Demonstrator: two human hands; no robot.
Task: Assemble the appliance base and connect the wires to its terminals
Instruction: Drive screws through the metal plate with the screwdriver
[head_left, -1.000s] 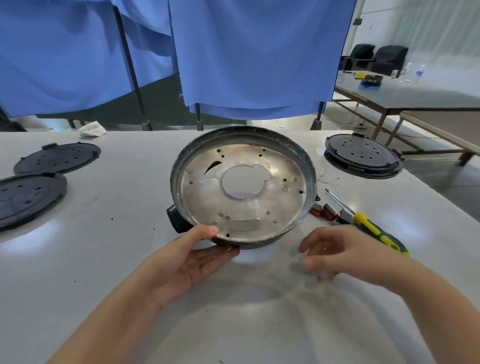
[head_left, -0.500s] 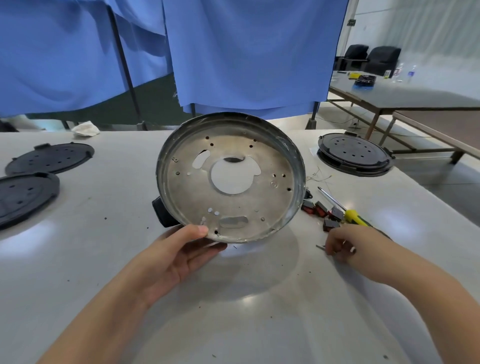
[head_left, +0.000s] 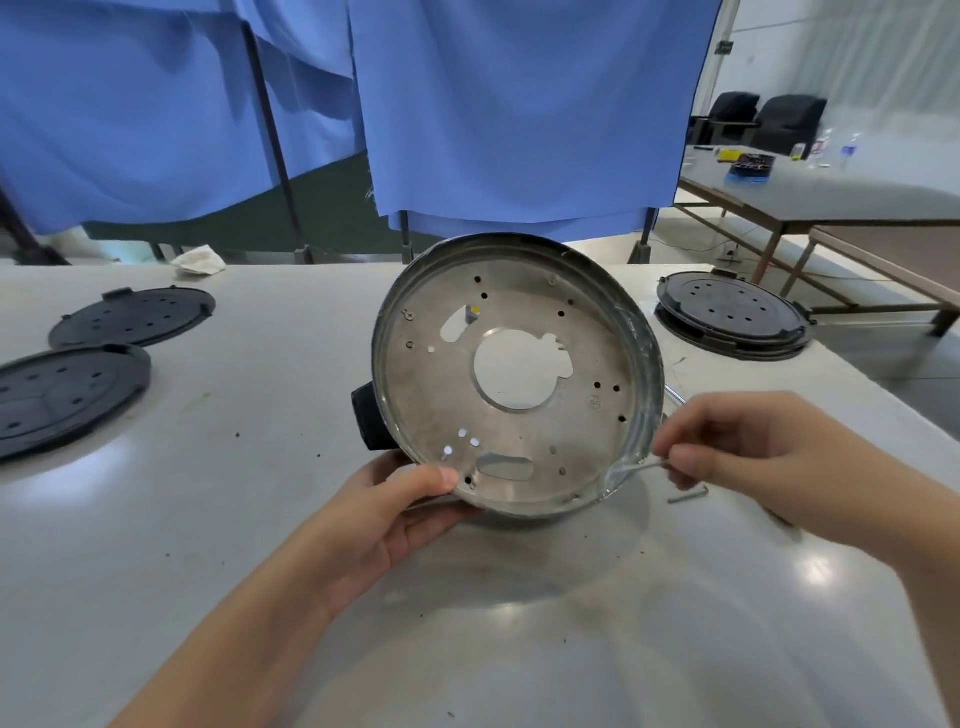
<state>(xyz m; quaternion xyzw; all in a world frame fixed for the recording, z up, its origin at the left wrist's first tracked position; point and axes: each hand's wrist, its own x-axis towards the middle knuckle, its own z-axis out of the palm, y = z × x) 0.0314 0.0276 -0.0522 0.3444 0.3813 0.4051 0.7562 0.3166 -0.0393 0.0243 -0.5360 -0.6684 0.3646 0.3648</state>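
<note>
The metal base (head_left: 519, 374) stands tilted up on its lower edge near the middle of the white bench (head_left: 208, 519), its open inner face turned toward the camera. It is a round pan with a large central hole, several small holes and slots, and a black part (head_left: 371, 421) sticking out from its left side. The left hand (head_left: 395, 514) grips the base at its lower rim, thumb on the inner face by the small holes, fingers curled underneath. The right hand (head_left: 753, 452) is just beside the base's lower right rim, thumb and forefinger pinching a thin metal rod (head_left: 641, 467) whose far end touches the rim. A second small bent rod (head_left: 688, 494) lies on the bench just below that hand. Two black discs (head_left: 130, 317) (head_left: 62, 395) with holes lie on the left of the bench, well apart from the base. A stack of black discs (head_left: 732, 317) sits at the right far edge. Blue curtains (head_left: 519, 104) hang behind the bench, and a crumpled white cloth (head_left: 200, 260) lies at its far edge
</note>
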